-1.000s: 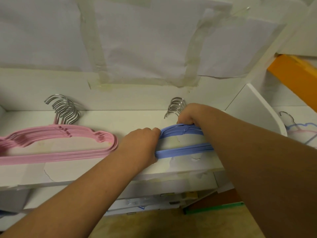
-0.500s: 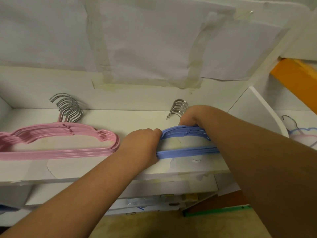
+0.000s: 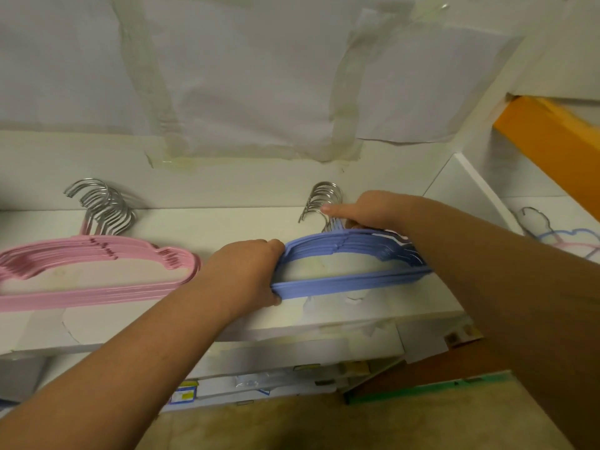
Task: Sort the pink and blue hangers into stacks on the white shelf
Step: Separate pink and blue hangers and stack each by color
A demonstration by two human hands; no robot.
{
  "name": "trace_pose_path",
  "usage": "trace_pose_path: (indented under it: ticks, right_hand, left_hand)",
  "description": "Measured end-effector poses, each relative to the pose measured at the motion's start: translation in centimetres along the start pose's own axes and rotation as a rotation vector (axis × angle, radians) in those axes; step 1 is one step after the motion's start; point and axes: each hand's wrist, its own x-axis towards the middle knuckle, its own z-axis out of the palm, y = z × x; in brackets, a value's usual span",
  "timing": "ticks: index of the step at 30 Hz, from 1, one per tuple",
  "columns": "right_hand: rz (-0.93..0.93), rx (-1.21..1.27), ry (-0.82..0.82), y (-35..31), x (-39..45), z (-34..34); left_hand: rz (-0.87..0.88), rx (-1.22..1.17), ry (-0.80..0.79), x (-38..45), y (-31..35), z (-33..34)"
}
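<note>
White laminate makes up the shelf (image 3: 227, 222), its front edge chipped and patched with paper, and the wall behind it carries sheets of paper (image 3: 259, 76) held on with strips of yellowed tape. An orange beam (image 3: 548, 141) slants down at the far right, past a white divider panel (image 3: 467, 193). Beyond that panel, a few loose hangers (image 3: 565, 238) in blue and pink lie in the next bay. On the left part of the shelf the pink hangers (image 3: 97, 271) lie flat in a neat stack, metal hooks toward the wall. Just beside them, to the right, sits the stack of blue hangers (image 3: 350, 271), hooks also at the back.

Both bare forearms reach in from below. The left hand (image 3: 250, 274) is wrapped round the left end of the blue stack, fingers curled over the top and thumb beneath the bottom bar. The right hand (image 3: 367, 209) rests on the stack's top by the hook necks, fingers bent down onto them and one finger stretched toward the hooks.
</note>
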Motion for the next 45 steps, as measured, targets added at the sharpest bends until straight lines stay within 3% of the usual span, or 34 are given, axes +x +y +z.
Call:
trace_pose_path:
  ticks: [2, 7, 15, 25, 33, 45]
  right_hand:
    - [-0.079, -0.124, 0.019, 2.6, -0.5, -0.8]
    - [-0.274, -0.282, -0.133, 8.4, -3.9, -0.2]
    - [-0.444, -0.388, 0.199, 12.4, -2.4, 2.9]
    - [-0.447, -0.188, 0.234, 13.5, -2.5, 3.8]
    - [-0.423, 0.027, 0.208, 15.1, -3.1, 4.2]
    - [-0.442, -0.033, 0.238, 14.6, -3.3, 3.8]
  left_hand:
    - [-0.011, 0.008, -0.019, -0.1, 0.1, -0.2]
    - [-0.035, 0.032, -0.061, 0.2, 0.4, -0.3]
    - [-0.062, 0.120, -0.118, 0.5, 0.7, -0.7]
    - [-0.119, 0.043, -0.088, 0.3, 0.4, -0.4]
    - [-0.336, -0.145, 0.047, -0.6, 1.2, 1.0]
    - [-0.264, -0.009, -0.051, 0.1, 1.5, -0.1]
